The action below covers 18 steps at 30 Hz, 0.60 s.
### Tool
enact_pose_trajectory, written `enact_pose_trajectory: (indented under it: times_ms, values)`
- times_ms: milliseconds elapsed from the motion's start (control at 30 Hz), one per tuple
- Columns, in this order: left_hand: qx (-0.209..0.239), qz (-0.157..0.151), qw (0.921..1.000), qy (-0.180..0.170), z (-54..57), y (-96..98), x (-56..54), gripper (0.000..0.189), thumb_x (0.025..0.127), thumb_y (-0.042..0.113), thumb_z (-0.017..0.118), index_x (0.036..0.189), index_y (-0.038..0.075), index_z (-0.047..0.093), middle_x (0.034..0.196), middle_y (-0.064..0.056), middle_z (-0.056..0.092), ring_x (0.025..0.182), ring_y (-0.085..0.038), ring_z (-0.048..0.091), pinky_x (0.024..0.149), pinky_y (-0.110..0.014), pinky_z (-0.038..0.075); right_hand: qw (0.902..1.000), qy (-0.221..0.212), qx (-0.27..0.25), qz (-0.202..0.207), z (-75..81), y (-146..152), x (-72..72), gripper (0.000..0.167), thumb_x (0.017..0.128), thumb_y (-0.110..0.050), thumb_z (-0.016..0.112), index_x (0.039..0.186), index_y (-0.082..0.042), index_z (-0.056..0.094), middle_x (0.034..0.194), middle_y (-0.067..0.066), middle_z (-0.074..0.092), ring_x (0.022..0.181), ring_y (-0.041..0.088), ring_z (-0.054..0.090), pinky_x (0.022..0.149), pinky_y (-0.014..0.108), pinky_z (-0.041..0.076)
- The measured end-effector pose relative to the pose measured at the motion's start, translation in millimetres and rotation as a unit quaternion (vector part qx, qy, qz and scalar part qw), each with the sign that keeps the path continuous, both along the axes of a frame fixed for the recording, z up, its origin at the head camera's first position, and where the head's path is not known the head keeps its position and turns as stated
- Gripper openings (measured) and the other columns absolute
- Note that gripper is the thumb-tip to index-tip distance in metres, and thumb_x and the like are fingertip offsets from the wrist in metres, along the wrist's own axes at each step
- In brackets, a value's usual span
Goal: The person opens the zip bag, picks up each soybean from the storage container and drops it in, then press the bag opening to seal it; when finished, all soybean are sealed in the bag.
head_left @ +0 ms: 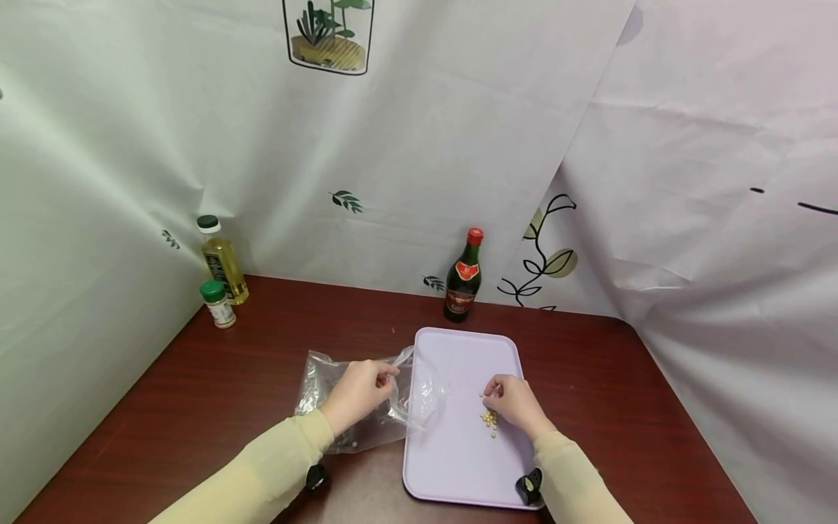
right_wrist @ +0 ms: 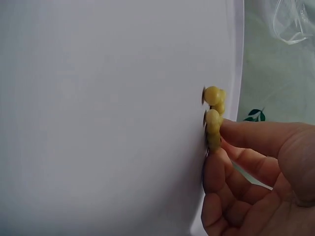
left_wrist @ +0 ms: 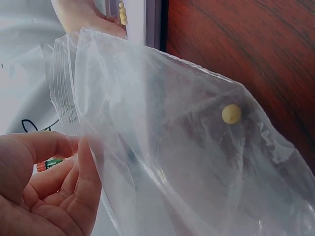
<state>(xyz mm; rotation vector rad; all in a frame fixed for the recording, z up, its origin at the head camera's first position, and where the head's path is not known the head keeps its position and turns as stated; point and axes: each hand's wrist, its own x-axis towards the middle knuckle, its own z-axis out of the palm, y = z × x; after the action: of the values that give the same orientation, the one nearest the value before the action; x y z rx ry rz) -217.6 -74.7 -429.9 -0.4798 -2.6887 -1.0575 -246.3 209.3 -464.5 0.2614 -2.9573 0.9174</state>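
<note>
My left hand (head_left: 358, 393) pinches the zip edge of a clear plastic bag (left_wrist: 162, 123) between thumb and fingers. The bag's mouth overlaps the left side of a lilac tray (head_left: 452, 466). One round yellow soybean (left_wrist: 231, 114) shows inside the bag in the left wrist view. A small cluster of soybeans (head_left: 489, 418) lies on the right half of the tray. Over it is my right hand (head_left: 513, 404), its thumb and forefinger curled in at the beans (right_wrist: 213, 118), pinching at the edge of the cluster. The fingertips partly hide the beans there.
Behind the tray stands a dark bottle (head_left: 462, 284) with a red cap. At the back left are an oil bottle (head_left: 224, 262) and a green-lidded shaker jar (head_left: 218, 306). A pale patterned cloth (head_left: 406, 145) hangs behind the dark red table (head_left: 602, 407).
</note>
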Motion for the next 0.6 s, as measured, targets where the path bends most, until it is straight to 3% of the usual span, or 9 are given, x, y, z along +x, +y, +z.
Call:
enact_pose_trajectory:
  times_ms: [233, 600]
  values:
    - [0.007, -0.012, 0.9999, 0.003, 1.0, 1.3, 1.3, 0.020, 0.076, -0.001, 0.062, 0.093, -0.002, 0.073, 0.061, 0.006, 0.057, 0.055, -0.003, 0.044, 0.050, -0.018, 0.039, 1.0000, -0.008, -0.006, -0.001, -0.2, -1.2, -2.5, 0.014, 0.074, -0.004, 0.073, 0.071, -0.009, 0.060, 0.057, -0.002, 0.047, 0.052, 0.011, 0.043, 0.048, 0.025, 0.036]
    - [0.003, -0.003, 1.0000, -0.007, 1.1, -2.5, 0.6, 0.020, 0.076, 0.000, 0.063, 0.094, -0.001, 0.073, 0.064, 0.004, 0.062, 0.054, -0.003, 0.047, 0.050, -0.017, 0.042, 0.9999, -0.004, 0.000, 0.014, -0.1, -8.0, -5.1, 0.014, 0.073, -0.002, 0.072, 0.068, -0.008, 0.060, 0.057, -0.003, 0.047, 0.053, 0.010, 0.043, 0.049, 0.024, 0.037]
